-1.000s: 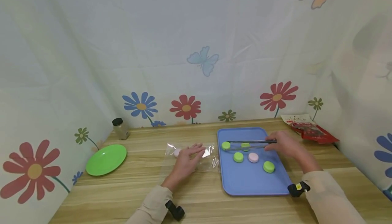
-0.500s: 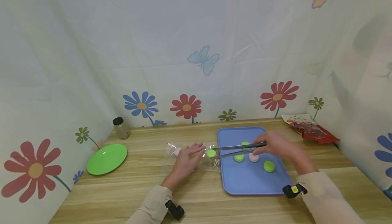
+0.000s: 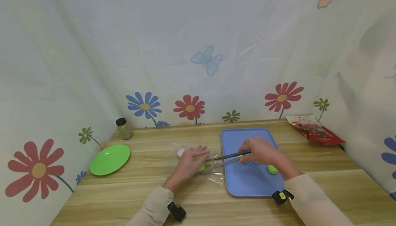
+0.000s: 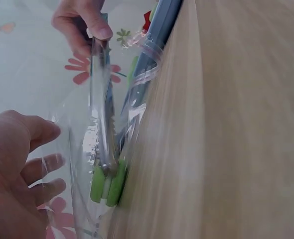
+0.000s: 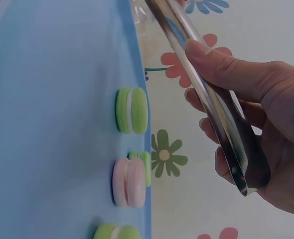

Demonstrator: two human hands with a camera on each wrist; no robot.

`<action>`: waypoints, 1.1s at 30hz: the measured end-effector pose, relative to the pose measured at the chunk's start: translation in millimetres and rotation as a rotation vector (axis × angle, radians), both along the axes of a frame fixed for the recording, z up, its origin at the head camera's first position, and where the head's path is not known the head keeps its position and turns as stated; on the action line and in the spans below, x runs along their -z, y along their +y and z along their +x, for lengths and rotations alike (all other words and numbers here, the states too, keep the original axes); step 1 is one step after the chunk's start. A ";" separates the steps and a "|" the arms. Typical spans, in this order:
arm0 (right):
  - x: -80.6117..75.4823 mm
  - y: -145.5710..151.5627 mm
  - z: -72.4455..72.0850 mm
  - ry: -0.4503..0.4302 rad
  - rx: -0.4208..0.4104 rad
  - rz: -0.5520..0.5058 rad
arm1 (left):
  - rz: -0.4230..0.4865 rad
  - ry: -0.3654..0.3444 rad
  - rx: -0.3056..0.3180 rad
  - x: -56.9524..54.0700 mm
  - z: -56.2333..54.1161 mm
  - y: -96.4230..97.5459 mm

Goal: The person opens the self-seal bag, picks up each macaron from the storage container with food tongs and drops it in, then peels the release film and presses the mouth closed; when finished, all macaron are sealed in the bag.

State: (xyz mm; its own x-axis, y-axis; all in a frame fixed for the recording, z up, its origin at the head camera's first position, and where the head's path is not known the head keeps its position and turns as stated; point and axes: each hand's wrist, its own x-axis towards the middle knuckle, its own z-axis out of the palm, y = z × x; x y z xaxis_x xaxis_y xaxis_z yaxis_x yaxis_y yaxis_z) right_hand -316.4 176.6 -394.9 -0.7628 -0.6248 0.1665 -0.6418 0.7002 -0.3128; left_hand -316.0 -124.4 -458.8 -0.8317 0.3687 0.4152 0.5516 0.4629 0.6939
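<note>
1. Left hand (image 3: 187,164): I see fingers spread, at the clear bag (image 3: 216,177).
2. Right hand (image 3: 261,152): pinches the tongs (image 3: 229,156), long axis running leftward.
3. Green macaron (image 4: 116,188): at the tongs' tips, behind bag film; I read the left hand as nearer.

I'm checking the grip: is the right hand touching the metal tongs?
Touching. The right wrist view shows the right hand curled round the metal tongs, its thumb against them.
</note>
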 end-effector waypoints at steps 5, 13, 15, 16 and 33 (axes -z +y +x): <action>0.4 -4.0 0.0 -0.047 0.051 -0.040 | -0.011 0.006 0.003 0.5 0.4 -1.3; 2.7 -19.2 -2.4 0.018 0.073 -0.029 | 0.003 -0.014 -0.029 -0.7 4.6 0.6; 4.2 -25.0 -2.8 0.042 0.035 -0.028 | 0.019 -0.005 -0.032 0.1 5.1 1.5; 4.9 -27.5 -2.8 0.051 0.013 -0.026 | 0.024 0.008 -0.034 0.8 5.0 2.0; 15.4 -49.1 -5.0 0.090 -0.076 -0.074 | 0.150 0.093 -0.033 5.7 8.9 9.9</action>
